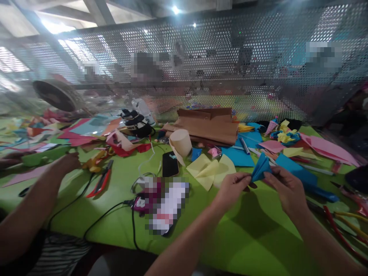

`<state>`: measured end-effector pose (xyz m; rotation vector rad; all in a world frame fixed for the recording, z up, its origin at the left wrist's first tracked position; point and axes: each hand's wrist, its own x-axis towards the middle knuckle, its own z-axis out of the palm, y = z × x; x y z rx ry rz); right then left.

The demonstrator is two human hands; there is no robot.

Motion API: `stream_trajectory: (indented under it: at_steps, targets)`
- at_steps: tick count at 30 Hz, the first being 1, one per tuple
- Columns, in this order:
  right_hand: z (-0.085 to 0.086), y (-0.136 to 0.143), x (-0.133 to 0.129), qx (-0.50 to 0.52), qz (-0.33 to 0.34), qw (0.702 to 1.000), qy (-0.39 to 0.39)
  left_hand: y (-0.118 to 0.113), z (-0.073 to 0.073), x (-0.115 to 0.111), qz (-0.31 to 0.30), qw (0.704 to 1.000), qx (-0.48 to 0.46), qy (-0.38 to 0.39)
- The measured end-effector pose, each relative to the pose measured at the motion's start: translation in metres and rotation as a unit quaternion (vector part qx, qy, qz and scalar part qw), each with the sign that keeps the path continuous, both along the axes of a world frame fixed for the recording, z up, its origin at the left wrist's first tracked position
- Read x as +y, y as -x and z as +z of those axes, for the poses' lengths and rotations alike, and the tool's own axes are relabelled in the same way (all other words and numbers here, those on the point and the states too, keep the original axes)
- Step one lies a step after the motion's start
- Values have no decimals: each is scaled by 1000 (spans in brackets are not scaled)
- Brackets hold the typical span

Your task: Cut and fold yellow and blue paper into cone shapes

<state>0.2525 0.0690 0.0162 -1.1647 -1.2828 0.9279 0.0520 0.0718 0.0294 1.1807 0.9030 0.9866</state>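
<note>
**Folded blue paper (261, 167) being pinched from two sides**

Left hand (234, 186) pinching the paper's lower left edge, thumb against fingers; right hand (286, 186) pinching its right edge the same way. Paper hovering above the green table (207, 230). Yellow sheets (205, 172) lying near the left hand, a blue sheet (299, 170) lying beyond the right. Far left, a co-worker's hand (68, 163) working beside green paper (43, 156), grip unclear.

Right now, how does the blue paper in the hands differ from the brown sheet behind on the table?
Size: the blue paper is small; the brown sheet is much larger. Support: left hand and right hand hold the blue paper, while the brown sheet lies on the green table. Both look folded.
</note>
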Motion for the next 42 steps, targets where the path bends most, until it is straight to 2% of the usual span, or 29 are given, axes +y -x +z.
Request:
stream_trajectory:
  at_steps: [3,10,16,21,24,30,37,42]
  targets:
    - [4,4,-1,4,-39,999,10,-1,0,-2,-1,999,34,-35]
    - [3,8,-1,25,-22,999,22,-3,2,-6,19,994,84,-71]
    - [3,8,3,63,-46,997,16,-2,1,-6,35,987,136,-79]
    - [13,11,3,109,-6,994,28,2,-1,-4,42,970,194,-139]
    - [17,12,4,116,-4,992,50,2,0,-4,41,965,207,-154]
    - [21,13,4,171,-40,980,90,-1,-5,-2,19,993,81,-78]
    - [18,8,6,184,-43,977,98,-3,1,-3,44,996,27,-68]
    - [15,10,6,184,-47,978,90,-4,1,-3,79,992,1,-99]
